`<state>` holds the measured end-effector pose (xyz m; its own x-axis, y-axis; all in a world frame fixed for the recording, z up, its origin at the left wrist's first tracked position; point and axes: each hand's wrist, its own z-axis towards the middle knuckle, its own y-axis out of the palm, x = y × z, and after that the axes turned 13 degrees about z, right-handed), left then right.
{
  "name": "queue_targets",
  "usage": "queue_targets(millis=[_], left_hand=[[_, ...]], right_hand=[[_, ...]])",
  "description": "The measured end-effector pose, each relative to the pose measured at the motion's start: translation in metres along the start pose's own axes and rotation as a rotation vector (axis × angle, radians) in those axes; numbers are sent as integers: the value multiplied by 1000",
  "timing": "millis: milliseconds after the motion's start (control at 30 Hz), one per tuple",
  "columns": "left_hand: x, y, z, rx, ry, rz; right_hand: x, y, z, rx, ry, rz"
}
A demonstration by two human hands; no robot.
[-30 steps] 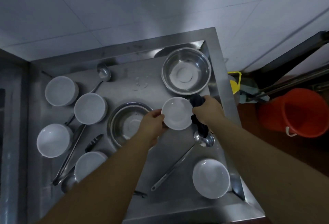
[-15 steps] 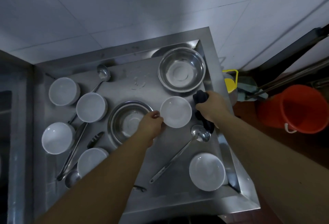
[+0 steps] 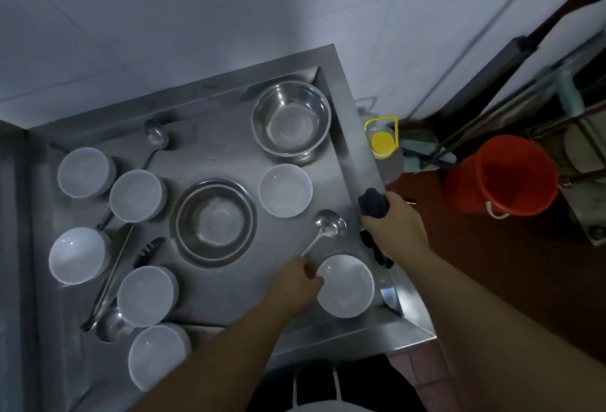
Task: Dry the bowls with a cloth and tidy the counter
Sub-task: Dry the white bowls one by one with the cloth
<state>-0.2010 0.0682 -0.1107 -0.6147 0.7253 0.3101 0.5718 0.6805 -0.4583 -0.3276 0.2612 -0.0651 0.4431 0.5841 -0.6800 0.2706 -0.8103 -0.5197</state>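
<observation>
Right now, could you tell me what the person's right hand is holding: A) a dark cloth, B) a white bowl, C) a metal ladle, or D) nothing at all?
A: the right hand grips a bunched dark cloth over the counter's right edge, while the ladle lies untouched on the steel counter.

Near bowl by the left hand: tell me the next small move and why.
Probably lift the near bowl toward the cloth. The left hand touches its rim while it sits on the counter, and the right hand grips the cloth off to the side, apart from it.
</observation>
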Motion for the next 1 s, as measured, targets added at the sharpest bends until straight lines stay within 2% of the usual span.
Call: queue_targets(millis=[267, 400, 567, 733, 1000], left_hand=[[3, 22, 2, 35, -21, -42], [2, 17, -3, 6, -17, -135], [-10, 0, -22, 21, -105, -409], [-33, -35, -55, 63, -145, -729], [-87, -118, -134, 123, 34, -1197]], right_hand=[[41, 9, -49, -26, 126, 99], [41, 16, -62, -39, 110, 106], [22, 22, -75, -50, 54, 161], [-14, 34, -97, -113, -32, 330], [-122, 78, -171, -188, -188, 574]])
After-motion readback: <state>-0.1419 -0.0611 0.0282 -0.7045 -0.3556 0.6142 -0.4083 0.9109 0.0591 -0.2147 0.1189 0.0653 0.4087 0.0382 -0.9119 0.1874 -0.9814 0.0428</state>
